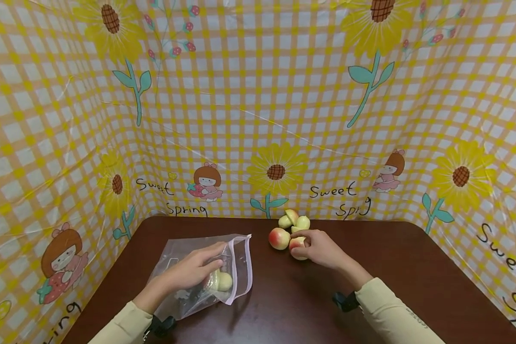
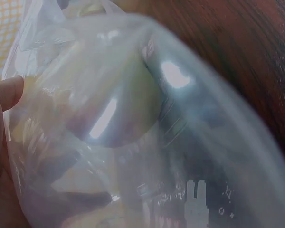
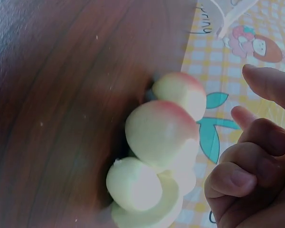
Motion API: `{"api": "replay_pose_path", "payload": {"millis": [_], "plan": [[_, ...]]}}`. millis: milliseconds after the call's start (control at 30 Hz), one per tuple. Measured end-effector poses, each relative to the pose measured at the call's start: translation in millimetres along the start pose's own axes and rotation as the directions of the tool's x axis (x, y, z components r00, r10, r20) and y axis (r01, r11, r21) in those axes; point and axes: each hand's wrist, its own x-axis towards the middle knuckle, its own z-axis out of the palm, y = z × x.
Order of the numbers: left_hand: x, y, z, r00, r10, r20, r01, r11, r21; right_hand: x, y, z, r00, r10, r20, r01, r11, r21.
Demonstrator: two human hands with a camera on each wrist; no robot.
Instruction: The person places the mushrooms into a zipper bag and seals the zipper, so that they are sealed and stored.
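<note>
My left hand (image 1: 198, 265) grips the upper side of a clear zip bag (image 1: 176, 248) with a lilac-edged mouth that faces right. Inside the bag lies a toy mushroom (image 1: 224, 282) with a pale rounded stem, blurred behind the plastic in the left wrist view. In that view the left thumb is at the bag's edge and the other fingers show through the film. My right hand (image 1: 320, 246) is over a red-blushed mushroom (image 1: 298, 248), thumb and fingers loosely bent. In the right wrist view nothing is between its fingers, and the mushrooms (image 3: 159, 133) sit below them.
Beside the right hand, another red-blushed mushroom (image 1: 279, 238) and several pale ones (image 1: 303, 222) cluster near the back of the dark wooden table (image 1: 279, 306). A checked, sunflower-printed cloth (image 1: 241, 95) encloses the table at the back and sides.
</note>
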Motion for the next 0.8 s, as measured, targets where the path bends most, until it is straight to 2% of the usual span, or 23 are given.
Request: {"api": "replay_pose_path", "payload": {"millis": [100,300,567,800], "plan": [[-3.9,-0.4,0.9,1.0,-0.016,-0.009,0.016,1.0,-0.012,-1.2,4,-1,1.0,0.015,0.001,-0.015,1.0,0.008],[-7.1,-2.8,0.1,1.0,-0.009,-0.029,0.009,1.0,-0.023,1.3,10,-6,0.999,0.034,-0.015,-0.033,0.999,0.013],[-5.7,-3.1,-2.4,1.0,-0.023,-0.021,0.022,1.0,-0.02,1.9,19,-16,0.997,0.071,-0.041,-0.072,0.997,-0.023],[-6.7,-4.3,-1.3,1.0,-0.017,-0.023,0.017,0.999,-0.029,-2.1,28,-20,0.996,0.074,-0.057,-0.076,0.997,-0.032]]}}
